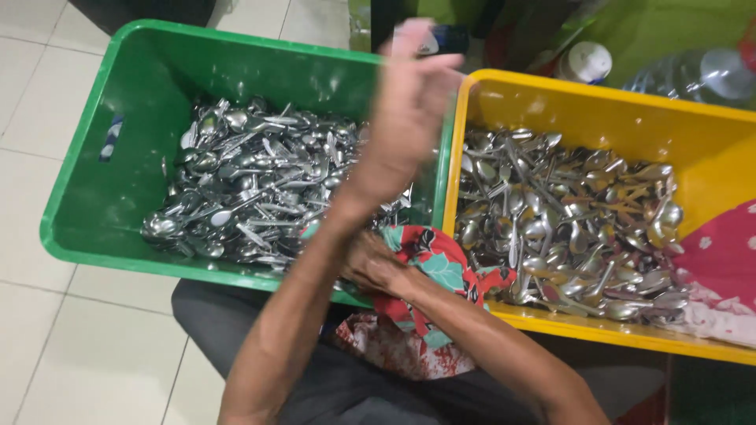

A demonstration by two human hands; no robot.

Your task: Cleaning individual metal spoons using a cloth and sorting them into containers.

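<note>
White tiled floor [47, 346] under us. Our left hand [409, 102] is raised and blurred over the green bin [87, 189] of spoons [252, 181]; grip unclear. Our right hand [374, 264] clutches a floral cloth [433, 264] between the bins. The yellow bin [598, 110] of cutlery [567, 220] sits at right.

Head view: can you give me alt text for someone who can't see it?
A person's left hand is raised and motion-blurred between a green bin and a yellow bin, both heaped with metal spoons. Their right hand grips a floral cloth at the bins' near edge.
</note>
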